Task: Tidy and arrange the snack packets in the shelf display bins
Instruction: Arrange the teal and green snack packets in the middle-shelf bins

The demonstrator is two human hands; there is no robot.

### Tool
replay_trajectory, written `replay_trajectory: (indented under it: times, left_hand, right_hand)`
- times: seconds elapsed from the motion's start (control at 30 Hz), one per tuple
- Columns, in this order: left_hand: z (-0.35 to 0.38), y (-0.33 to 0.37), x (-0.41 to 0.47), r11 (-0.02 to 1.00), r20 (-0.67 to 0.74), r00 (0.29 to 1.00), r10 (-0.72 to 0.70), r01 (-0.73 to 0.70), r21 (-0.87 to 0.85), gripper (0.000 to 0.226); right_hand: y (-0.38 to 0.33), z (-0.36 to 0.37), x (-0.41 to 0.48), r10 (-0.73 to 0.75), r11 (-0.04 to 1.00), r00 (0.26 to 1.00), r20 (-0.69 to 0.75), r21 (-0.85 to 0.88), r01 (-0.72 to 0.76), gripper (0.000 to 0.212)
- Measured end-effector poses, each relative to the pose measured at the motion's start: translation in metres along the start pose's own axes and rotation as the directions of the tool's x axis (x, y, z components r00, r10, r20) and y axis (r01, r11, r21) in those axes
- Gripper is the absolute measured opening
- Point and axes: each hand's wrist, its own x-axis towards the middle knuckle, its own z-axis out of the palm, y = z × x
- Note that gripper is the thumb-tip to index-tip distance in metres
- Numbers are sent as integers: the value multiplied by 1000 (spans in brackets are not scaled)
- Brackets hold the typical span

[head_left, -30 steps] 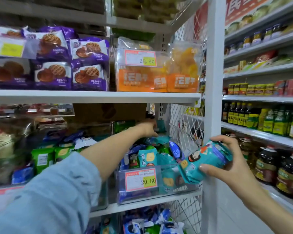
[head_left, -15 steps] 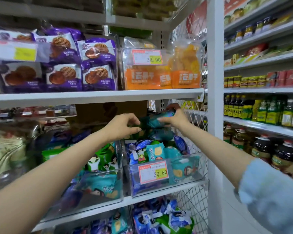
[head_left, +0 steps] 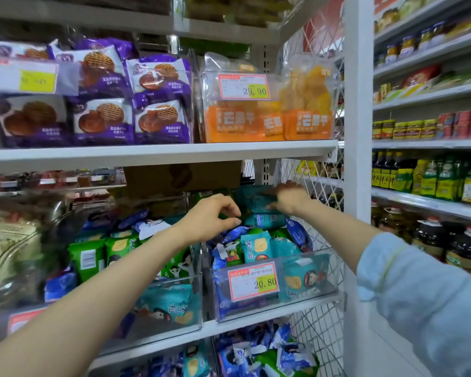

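Note:
My right hand [head_left: 287,197] reaches deep under the upper shelf and holds a teal snack packet [head_left: 252,200] on top of the pile at the back of the right clear bin [head_left: 321,287], fingers over it and thumb at its lower edge. More teal, blue and green packets [head_left: 256,247] fill that bin behind a 20.80 price tag [head_left: 254,281]. My left hand [head_left: 215,217] hovers just left of the teal packet with loosely curled fingers, holding nothing. Below it the left clear bin [head_left: 193,278] holds green and teal packets [head_left: 86,257].
The white shelf board [head_left: 158,153] hangs low over both hands, carrying purple biscuit packs [head_left: 104,118] and orange bags [head_left: 307,104]. A wire mesh side panel [head_left: 324,235] and white post [head_left: 358,131] close the right. Bottles [head_left: 430,180] line the neighbouring shelves. Another bin of packets [head_left: 267,352] sits below.
My right hand carried the teal packet from outside the shelf up onto the back of the pile. My left hand, touching it half a second ago, has drawn back off it.

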Motion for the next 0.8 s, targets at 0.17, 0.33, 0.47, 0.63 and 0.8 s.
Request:
replay_trajectory:
  times: [0.17, 0.33, 0.47, 0.63, 0.8]
  left_hand:
    - [-3, 3, -5, 999, -6, 1000, 4, -4, -33, 11]
    - [-13, 21, -26, 996, -36, 999, 32, -35, -86, 10]
    - [-18, 45, -73, 984, -96, 992, 77, -92, -154, 9]
    - [-8, 59, -157, 979, -101, 987, 122, -136, -153, 21]
    - [28, 41, -224, 979, 24, 999, 23, -18, -201, 17]
  right_hand:
    - [-7, -7, -19, 22, 999, 987, -159, 38, -16, 52]
    - [-17, -28, -77, -97, 881, 955, -281, 421, 214, 48]
    - [-37, -41, -159, -156, 735, 919, -362, 579, 353, 38]
    - [-61, -22, -256, -254, 613, 873, -417, 629, 479, 27]
    - [-85, 45, -304, -383, 595, 870, -312, 637, 490, 29]
